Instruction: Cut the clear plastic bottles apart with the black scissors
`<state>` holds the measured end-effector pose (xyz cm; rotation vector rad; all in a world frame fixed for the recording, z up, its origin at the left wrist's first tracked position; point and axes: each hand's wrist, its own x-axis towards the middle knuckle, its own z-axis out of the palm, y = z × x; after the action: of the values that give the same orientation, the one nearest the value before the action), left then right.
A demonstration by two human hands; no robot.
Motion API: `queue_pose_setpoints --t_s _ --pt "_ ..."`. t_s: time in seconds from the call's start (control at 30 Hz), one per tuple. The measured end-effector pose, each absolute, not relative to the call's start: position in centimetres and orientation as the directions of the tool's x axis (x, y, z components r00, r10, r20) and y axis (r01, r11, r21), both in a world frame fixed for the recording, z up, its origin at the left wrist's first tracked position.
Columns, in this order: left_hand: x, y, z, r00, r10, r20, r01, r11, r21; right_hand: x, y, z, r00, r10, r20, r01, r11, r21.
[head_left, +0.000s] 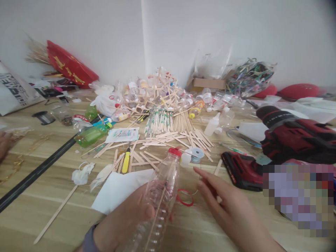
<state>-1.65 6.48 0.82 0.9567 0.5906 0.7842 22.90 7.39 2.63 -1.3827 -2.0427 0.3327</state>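
My left hand [131, 206] is wrapped around a clear ribbed plastic bottle [172, 168] with a red cap [174, 152]. The bottle leans with its cap pointing away from me. A thin stick [158, 206] runs lengthwise inside or behind its wall; I cannot tell which. Right of the bottle, my right hand [231, 206] has its fingers bent and close together. Small pale bits show between them, too little to name. A thin pale strand ends near its thumb. Between bottle and hand lies a red ring [185, 197] on the table.
A red cordless drill [296, 136] stands at right. Ahead lie loose wooden sticks [160, 140], a yellow-handled tool [126, 161], a blue spool [197, 154] and a white sheet [118, 189]. Piled plastic bottles line the wall. A black bar [39, 175] crosses the left; another person's hand [4, 143] is beyond.
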Motion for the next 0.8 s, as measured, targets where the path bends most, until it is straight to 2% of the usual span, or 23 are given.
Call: queue_pose_setpoints --t_s 0.03,0.07,0.13,0.37,0.53,0.7,0.8 --pt "-1.6 6.5 1.1 0.59 0.8 -0.111 -0.306 0.349 0.886 22.6 7.0 2.5 -0.247 0.93 0.273 0.632 0.368 -0.682" --pt "-1.5 6.6 1.3 0.588 0.8 -0.116 -0.297 0.347 0.89 22.2 6.7 2.5 -0.264 0.944 0.197 0.544 0.314 -0.778" --pt "-1.3 6.7 1.6 0.584 0.802 -0.122 -0.28 0.341 0.898 21.3 6.3 2.6 -0.285 0.95 0.126 0.458 0.251 -0.853" --pt "-1.9 6.6 0.6 0.581 0.805 -0.118 -0.374 0.393 0.84 21.9 6.3 1.9 -0.275 0.94 0.204 0.369 0.299 -0.88" --pt "-2.7 6.8 -0.6 0.509 0.848 -0.147 -0.448 0.407 0.796 23.6 5.9 1.7 -0.277 0.942 0.19 0.396 0.293 -0.87" --pt "-3.8 7.4 0.5 0.382 0.888 -0.256 -0.542 0.44 0.716 26.5 5.5 1.5 -0.028 0.995 0.099 0.355 0.103 -0.929" --pt "-4.5 7.7 1.7 0.338 0.894 -0.294 -0.584 0.444 0.68 28.3 5.7 1.4 0.267 0.959 0.091 0.111 0.063 -0.992"
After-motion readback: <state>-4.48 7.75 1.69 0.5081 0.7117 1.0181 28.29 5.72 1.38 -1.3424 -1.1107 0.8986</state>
